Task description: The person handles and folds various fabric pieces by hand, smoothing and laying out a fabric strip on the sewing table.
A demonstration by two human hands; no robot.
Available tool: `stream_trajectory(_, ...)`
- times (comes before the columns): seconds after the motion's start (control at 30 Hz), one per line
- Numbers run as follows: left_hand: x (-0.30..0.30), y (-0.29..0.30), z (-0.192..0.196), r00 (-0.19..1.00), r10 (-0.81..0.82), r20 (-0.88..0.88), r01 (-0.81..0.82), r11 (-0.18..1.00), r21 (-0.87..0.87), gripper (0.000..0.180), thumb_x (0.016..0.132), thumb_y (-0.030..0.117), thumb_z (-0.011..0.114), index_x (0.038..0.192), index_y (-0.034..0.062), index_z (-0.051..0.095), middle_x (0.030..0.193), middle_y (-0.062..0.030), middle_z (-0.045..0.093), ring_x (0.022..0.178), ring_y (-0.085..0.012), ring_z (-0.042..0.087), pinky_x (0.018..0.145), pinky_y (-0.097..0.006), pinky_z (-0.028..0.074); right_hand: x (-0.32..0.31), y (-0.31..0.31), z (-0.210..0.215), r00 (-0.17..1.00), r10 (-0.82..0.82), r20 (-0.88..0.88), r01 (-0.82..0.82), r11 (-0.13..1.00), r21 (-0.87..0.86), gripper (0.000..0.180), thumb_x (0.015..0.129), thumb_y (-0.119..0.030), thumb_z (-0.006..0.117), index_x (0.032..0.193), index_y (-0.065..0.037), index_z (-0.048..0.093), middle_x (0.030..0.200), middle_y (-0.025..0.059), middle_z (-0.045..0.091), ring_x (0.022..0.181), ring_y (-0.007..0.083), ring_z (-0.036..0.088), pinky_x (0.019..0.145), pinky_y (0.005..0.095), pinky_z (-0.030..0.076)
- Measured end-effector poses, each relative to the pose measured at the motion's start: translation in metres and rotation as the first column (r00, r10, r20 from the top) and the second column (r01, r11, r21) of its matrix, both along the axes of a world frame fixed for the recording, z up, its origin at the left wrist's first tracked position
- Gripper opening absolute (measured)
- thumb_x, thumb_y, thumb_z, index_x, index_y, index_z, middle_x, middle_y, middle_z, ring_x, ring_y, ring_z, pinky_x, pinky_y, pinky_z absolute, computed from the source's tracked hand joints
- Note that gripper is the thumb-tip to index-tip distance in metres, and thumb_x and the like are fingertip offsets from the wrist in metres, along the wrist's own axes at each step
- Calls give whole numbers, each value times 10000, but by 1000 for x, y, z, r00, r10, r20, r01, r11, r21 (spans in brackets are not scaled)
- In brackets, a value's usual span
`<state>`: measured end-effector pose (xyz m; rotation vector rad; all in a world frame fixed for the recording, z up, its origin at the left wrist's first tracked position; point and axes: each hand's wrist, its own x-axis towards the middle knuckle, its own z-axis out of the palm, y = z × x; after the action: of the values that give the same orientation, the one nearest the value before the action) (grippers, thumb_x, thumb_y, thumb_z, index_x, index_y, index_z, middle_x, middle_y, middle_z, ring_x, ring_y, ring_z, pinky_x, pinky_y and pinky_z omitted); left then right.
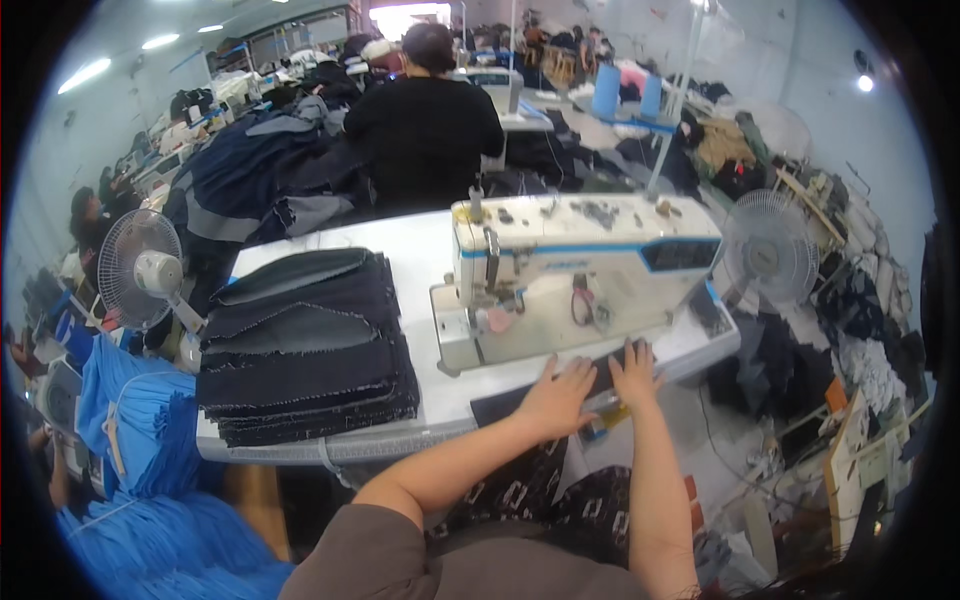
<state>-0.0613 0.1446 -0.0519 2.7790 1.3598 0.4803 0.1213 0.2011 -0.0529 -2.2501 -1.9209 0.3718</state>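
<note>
Crowding the table: a stack of dark cut pieces on the left, the sewing machine in the middle, a fan off the left edge. Left hand and right hand, fingers spread, press flat on a dark cloth at the near table edge, just in front of the machine; nothing is pinched.

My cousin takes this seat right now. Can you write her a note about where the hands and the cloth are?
Left hand: flat on the dark fabric piece, holding nothing.
Right hand: flat on the same piece, further right.
The piece lies on the table's near edge, in front of the white sewing machine, not under its needle.
A stack of dark cut pieces sits left of the machine.
Nothing looks sewn yet.
</note>
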Motion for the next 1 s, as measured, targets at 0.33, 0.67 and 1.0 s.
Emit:
stream_trajectory(0.33,-83,-70,20,996,85,13,-85,996,-18,730,793,372,620,1343,-25,349,1388,-182,370,1315,-292,316,1064,-470,241,-2,9,9,999,-4,-40,4,1000,-8,776,816,-603,457,1438,-183,260,1526,62,130,1412,209,62,1074,605,28)
stream_trajectory(0.67,-44,-39,20,985,136,102,-139,990,26,697,761,364,648,1289,-17,401,1348,-210,391,1302,-340,318,1048,-542,229,-33,-23,5,976,134,172,-197,880,432,605,832,-381,564,1325,-62,416,1420,179,318,1347,307,239,1046,619,145)
stream_trajectory(1.0,-47,-21,-1,998,60,-20,-61,998,-34,704,797,359,616,1342,3,349,1405,-197,347,1338,-320,284,1074,-529,192,-47,-38,-14,841,542,5,-458,706,541,482,849,-375,535,1198,-42,526,1292,141,466,1255,265,374,1060,484,233)
